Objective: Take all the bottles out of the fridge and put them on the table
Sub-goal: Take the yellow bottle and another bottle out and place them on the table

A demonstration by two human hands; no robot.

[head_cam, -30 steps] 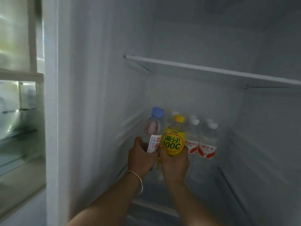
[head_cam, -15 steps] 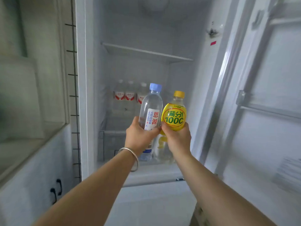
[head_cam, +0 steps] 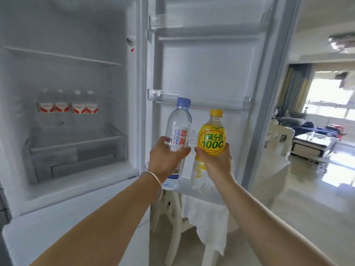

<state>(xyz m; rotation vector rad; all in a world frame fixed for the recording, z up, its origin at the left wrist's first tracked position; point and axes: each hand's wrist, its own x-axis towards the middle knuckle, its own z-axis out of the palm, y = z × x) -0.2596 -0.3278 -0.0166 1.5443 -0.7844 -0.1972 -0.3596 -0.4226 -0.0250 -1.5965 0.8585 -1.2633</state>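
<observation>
My left hand (head_cam: 165, 160) grips a clear water bottle (head_cam: 178, 129) with a blue cap, held upright. My right hand (head_cam: 217, 164) grips a yellow-labelled drink bottle (head_cam: 211, 141) with a yellow cap, also upright. Both bottles are outside the open fridge (head_cam: 76, 169), in front of its opened door (head_cam: 201, 64). Several clear bottles with red-and-white labels (head_cam: 67, 107) stand in a row at the back of the fridge's lower shelf.
A white chair (head_cam: 172, 217) and a white cloth hanging from a table edge (head_cam: 203, 219) show below the door. To the right a glossy floor (head_cam: 307, 189) leads to a living room with a low table (head_cam: 311, 141) and sofa.
Both hands have drawn the two bottles out of the fridge and carried them rightward, in front of the door. The view has turned right, showing the room beyond.
</observation>
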